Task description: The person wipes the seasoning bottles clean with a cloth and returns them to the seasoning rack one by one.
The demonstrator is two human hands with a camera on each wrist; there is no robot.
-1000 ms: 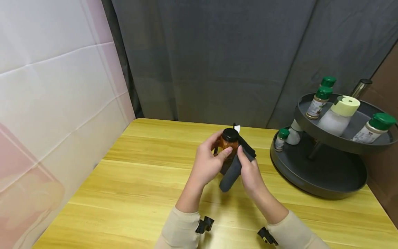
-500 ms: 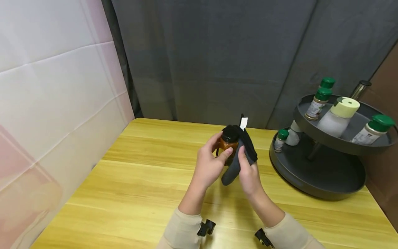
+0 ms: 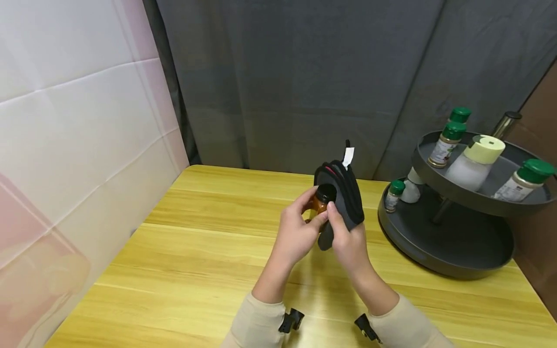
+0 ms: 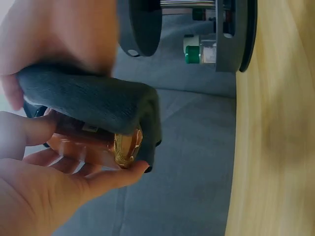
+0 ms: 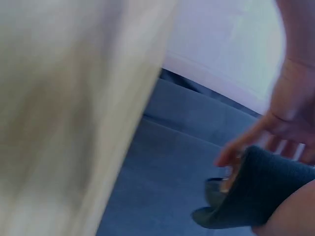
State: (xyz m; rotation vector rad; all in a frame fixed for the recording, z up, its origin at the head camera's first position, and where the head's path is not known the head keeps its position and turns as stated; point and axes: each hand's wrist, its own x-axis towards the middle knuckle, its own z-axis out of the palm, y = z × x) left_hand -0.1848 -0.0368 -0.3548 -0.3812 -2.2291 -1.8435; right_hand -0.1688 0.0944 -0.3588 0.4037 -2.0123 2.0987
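My left hand grips a small amber glass jar with a black lid, above the wooden table in the head view. Against the jar's right side my right hand holds a folded dark grey cloth, with black edging, a hanging loop and a white tag. In the left wrist view the cloth lies along the amber jar, whose base shows beyond it, and the left fingers run behind the glass. Mostly cloth shows in the right wrist view, hiding the jar.
A black two-tier turntable rack stands at the table's right. Its upper tier bears green-capped spice jars and a pale-yellow-lidded container; another green-capped jar stands below. A grey curtain hangs behind.
The cloth has moved up and slightly right along the jar, its tagged end now higher and more of it spread behind the lid. Both hands stay close together, having shifted slightly right.
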